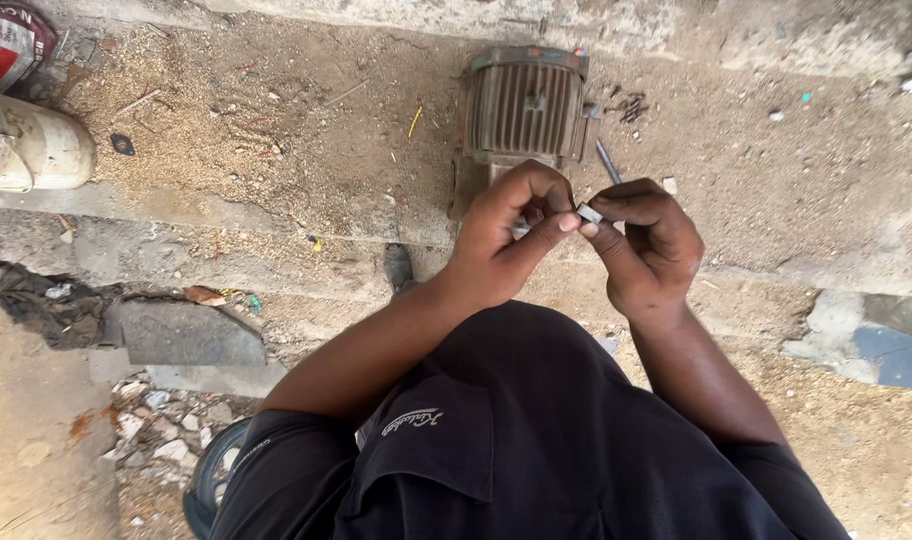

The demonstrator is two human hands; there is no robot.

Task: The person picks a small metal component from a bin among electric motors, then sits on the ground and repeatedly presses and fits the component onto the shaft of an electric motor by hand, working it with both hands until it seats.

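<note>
My left hand (pixel 506 235) and my right hand (pixel 646 245) meet in front of my chest, fingertips pinched together on a small grey metal piece (pixel 588 213). Both hands grip it, the left from the left side and the right from the right. What the piece is exactly I cannot tell, since fingers cover most of it. Just beyond the hands, on the ground, lies a rusty ribbed electric motor (pixel 526 105). A thin metal rod (pixel 608 162) lies by the motor's right side.
The ground is dusty concrete strewn with sawdust. A white cylinder (pixel 26 148) lies at the far left, with a dark rag (pixel 51 305) and a grey stone slab (pixel 186 335) below it. A cluster of small dark screws (pixel 631 105) sits right of the motor.
</note>
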